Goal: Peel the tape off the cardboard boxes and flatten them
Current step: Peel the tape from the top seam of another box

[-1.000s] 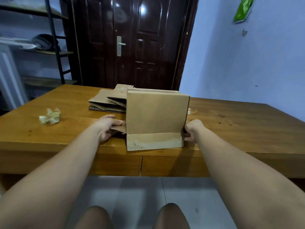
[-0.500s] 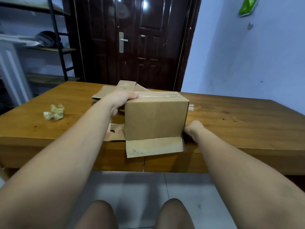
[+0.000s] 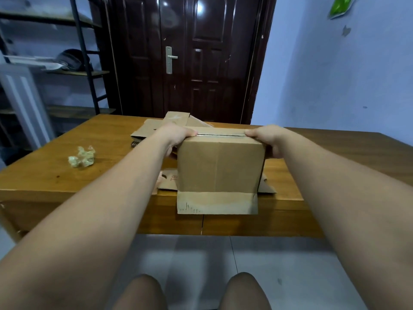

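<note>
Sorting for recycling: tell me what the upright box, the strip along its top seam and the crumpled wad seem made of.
The upright box: brown cardboard, matte, with creased folds. The strip: likely clear plastic tape, as it glints. The crumpled wad: probably balled-up tape, translucent, yellowish and shiny.

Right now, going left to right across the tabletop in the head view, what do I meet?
Crumpled tape wad → left hand → cardboard box → right hand.

dark door stood behind bench | metal shelf rack at left | green packet hung on wall
</note>
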Tool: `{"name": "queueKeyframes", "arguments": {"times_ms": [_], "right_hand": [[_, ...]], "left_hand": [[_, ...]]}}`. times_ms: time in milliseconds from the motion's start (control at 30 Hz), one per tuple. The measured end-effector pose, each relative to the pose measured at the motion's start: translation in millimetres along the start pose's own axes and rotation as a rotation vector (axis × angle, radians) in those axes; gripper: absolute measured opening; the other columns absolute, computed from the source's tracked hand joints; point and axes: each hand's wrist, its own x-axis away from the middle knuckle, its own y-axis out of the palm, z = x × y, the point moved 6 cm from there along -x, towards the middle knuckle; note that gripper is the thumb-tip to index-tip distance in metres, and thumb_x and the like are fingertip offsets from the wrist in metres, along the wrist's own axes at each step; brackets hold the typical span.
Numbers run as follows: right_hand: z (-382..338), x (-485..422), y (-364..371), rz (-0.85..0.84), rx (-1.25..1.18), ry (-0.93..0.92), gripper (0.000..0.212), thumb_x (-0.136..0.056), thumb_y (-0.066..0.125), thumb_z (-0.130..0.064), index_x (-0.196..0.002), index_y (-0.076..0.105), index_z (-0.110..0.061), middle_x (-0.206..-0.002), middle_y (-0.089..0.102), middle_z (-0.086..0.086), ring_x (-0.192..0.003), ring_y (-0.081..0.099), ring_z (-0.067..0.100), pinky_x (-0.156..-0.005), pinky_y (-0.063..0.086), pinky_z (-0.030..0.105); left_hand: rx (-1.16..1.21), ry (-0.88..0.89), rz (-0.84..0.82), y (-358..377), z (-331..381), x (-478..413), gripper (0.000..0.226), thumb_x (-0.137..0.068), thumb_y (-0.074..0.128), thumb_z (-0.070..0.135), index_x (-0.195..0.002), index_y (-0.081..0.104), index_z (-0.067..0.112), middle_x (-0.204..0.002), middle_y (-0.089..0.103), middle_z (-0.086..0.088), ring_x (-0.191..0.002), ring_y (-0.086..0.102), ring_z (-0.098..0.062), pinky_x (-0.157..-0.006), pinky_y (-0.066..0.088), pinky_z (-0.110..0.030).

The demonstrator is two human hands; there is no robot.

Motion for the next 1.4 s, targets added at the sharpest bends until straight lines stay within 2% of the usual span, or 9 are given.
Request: {"name": "queueKeyframes", "arguments": {"times_ms": [100,233,367,433,567,733,867,1167,1400], "right_hand": [[-9.3,-9.1,-0.2,0.087,0.203,-0.038,0.034,-0.098,0.055,-0.036,-0.111,0.054,-0.004,-0.097,0.063,0.014,-0.084,0.065,0.028,-0.075,0.057,0.039],[-16.5,-25.7,0.8,0.138,0.302,-0.073,0.044,-0.097,0.055,-0.039,-0.119,0.053,-0.001,-0.110,0.063,0.017,-0.095,0.066,0.033,-0.086,0.056,0.043],[-23.3,-36.2,3.2,0.250,0.437,-0.158,0.055,-0.095,0.053,-0.048,-0.124,0.055,-0.002,-0.118,0.061,0.015,-0.103,0.062,0.033,-0.089,0.054,0.041],[-23.3,-40.5,5.5,0.276,0.505,-0.178,0.060,-0.095,0.047,-0.053,-0.127,0.054,-0.003,-0.123,0.060,0.015,-0.110,0.060,0.033,-0.094,0.052,0.040],[-10.5,-49.0,7.1,0.209,0.375,-0.099,0.069,-0.091,0.044,-0.063,-0.133,0.051,-0.009,-0.127,0.057,0.014,-0.109,0.059,0.033,-0.095,0.052,0.042],[-5.7,-48.7,8.4,0.141,0.288,-0.070,0.064,-0.092,0.046,-0.060,-0.130,0.052,-0.009,-0.117,0.060,0.012,-0.100,0.061,0.027,-0.076,0.053,0.032],[-6.5,-47.4,7.0,0.141,0.300,-0.079,0.057,-0.093,0.045,-0.059,-0.123,0.052,-0.011,-0.110,0.055,0.010,-0.086,0.053,0.021,-0.059,0.042,0.027],[-2.9,-50.2,8.8,0.114,0.113,-0.088,0.054,-0.095,0.052,-0.050,-0.126,0.053,-0.007,-0.119,0.060,0.011,-0.104,0.061,0.025,-0.089,0.051,0.032],[0.8,-56.4,7.3,0.136,0.114,-0.068,0.061,-0.091,0.053,-0.057,-0.127,0.053,-0.008,-0.118,0.061,0.010,-0.104,0.060,0.026,-0.096,0.050,0.039]], "left_hand": [[0.004,-0.018,-0.016,2.7,2.7,-7.8,0.034,-0.089,0.065,0.033,-0.113,0.055,0.011,-0.098,0.060,-0.009,-0.097,0.059,-0.026,-0.082,0.053,-0.040],[-0.041,-0.060,-0.017,1.5,3.0,-19.6,0.059,-0.086,0.066,0.043,-0.130,0.051,0.007,-0.125,0.056,-0.012,-0.113,0.055,-0.029,-0.100,0.046,-0.043],[-0.095,-0.051,0.033,0.8,7.8,-29.9,0.039,-0.089,0.061,0.045,-0.109,0.050,0.013,-0.096,0.056,-0.009,-0.092,0.057,-0.025,-0.080,0.052,-0.036],[-0.136,-0.049,0.088,-0.3,7.9,-32.8,0.039,-0.088,0.061,0.048,-0.106,0.047,0.016,-0.098,0.055,-0.009,-0.090,0.057,-0.026,-0.074,0.051,-0.036],[-0.095,-0.078,0.074,0.5,-1.1,-36.7,0.042,-0.088,0.061,0.050,-0.105,0.049,0.014,-0.095,0.056,-0.007,-0.098,0.056,-0.027,-0.087,0.051,-0.038],[0.071,-0.212,-0.038,1.7,-17.9,-36.8,0.041,-0.080,0.069,0.052,-0.092,0.054,0.016,-0.115,0.062,-0.010,-0.111,0.058,-0.025,-0.097,0.047,-0.035],[0.073,-0.181,-0.020,3.3,-13.7,-39.5,0.041,-0.084,0.067,0.046,-0.100,0.051,0.011,-0.105,0.060,-0.009,-0.110,0.056,-0.024,-0.102,0.045,-0.036],[0.181,-0.235,-0.042,7.2,-17.5,-41.4,0.031,-0.084,0.070,0.040,-0.086,0.054,0.013,-0.098,0.064,-0.007,-0.094,0.061,-0.020,-0.096,0.049,-0.031],[0.171,-0.241,-0.021,6.2,-19.0,-39.0,0.037,-0.082,0.071,0.044,-0.085,0.052,0.013,-0.104,0.062,-0.008,-0.107,0.059,-0.022,-0.100,0.046,-0.033]]}}
